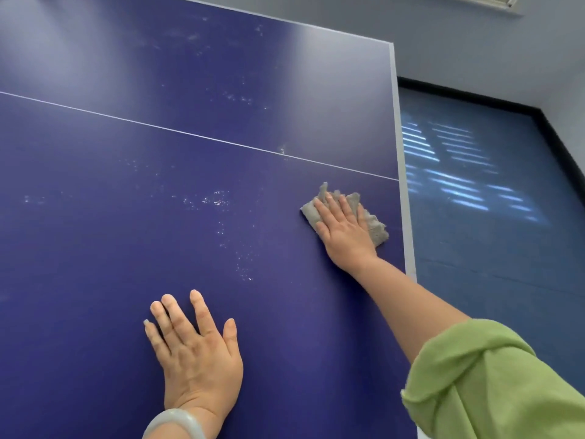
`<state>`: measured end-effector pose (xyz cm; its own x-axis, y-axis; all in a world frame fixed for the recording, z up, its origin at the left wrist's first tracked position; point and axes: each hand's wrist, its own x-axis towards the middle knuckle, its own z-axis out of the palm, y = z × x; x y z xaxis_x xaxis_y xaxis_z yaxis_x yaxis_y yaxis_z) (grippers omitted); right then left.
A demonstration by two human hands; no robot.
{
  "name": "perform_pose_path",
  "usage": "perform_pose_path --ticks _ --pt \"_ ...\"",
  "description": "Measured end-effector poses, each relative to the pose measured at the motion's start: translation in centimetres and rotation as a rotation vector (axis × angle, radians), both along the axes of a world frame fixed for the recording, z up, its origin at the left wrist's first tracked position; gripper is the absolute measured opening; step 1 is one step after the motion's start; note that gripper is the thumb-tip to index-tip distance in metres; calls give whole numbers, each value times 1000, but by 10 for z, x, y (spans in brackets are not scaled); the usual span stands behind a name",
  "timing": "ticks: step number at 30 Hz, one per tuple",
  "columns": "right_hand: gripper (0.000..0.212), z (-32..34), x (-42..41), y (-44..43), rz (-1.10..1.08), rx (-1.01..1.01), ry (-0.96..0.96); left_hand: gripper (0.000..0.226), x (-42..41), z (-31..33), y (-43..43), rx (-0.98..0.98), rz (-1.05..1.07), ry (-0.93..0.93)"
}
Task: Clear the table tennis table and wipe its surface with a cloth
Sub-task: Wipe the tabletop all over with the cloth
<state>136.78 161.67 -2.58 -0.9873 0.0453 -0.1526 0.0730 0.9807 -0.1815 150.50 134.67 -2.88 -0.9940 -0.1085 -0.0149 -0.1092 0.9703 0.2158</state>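
Left hand: nearest on my feed, at 6 o'clock, the left hand (193, 353) lies palm down on the table, fingers straight and spread, holding nothing.
Bangle: I see a pale bangle (174, 423) on that wrist, at the bottom edge.
Sleeve: at 5 o'clock a green sleeve (481, 384) is bunched up above the bare right forearm.
Right hand: the right hand (343, 231) reaches out just to the 3 o'clock side of centre, fingers straight and flat, pressing down on the cloth without curling round it.
Cloth: I make out a grey, crumpled cloth (378, 231), sticking out under the palm on both sides and past the fingertips, lying on the table near its right edge.
Table: the dark blue table tennis table (95, 264) fills most of my view.
Marks: I count scattered whitish specks (218, 201) near the centre, with more towards 12 o'clock.
Centre line: a thin white line (190, 136) runs from 9 o'clock to 3 o'clock, just beyond the cloth.
Edge band: a pale edge band (402, 153) borders the table on the right.
Floor: at 3 o'clock I see blue floor (490, 264) with bright stripes of light (459, 185).
Wall: at 1 o'clock, a grey wall (474, 52) above a dark skirting (474, 95).
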Motion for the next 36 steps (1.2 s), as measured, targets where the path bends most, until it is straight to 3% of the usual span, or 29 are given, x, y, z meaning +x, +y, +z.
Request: perform_pose_path --ticks 2,6,11,14,18,21,24,27,30,32,36 --pt "52 0 5 18 13 -14 0 88 0 1 1 -3 1 -8" --pt "53 4 -19 68 -307 44 -24 87 0 3 2 -23 7 -39" --pt "57 7 -72 64 -501 -1 -73 75 -1 0 2 -48 4 -17" --pt "55 9 -96 5 -365 -21 -67 74 -2 -1 0 -59 1 -13" --pt "52 7 -85 -90 68 -57 -46 74 -2 -2 -1 -50 5 -17" --pt "51 3 -52 -94 287 -82 -17 75 -2 -3 -1 -42 -1 -4" --pt "51 5 -38 -27 96 -29 9 75 -2 -2 -1 -38 4 -5" --pt "52 10 -21 37 -320 58 29 75 -3 -1 1 -49 1 -33" --pt "54 11 -9 20 -549 -6 18 76 -2 -1 1 -68 11 -55" --pt "55 7 -7 -27 -465 26 35 76 -2 -1 0 -84 11 -60" --pt "52 -2 19 -123 108 -47 50 78 -1 -3 1 -100 23 -59"
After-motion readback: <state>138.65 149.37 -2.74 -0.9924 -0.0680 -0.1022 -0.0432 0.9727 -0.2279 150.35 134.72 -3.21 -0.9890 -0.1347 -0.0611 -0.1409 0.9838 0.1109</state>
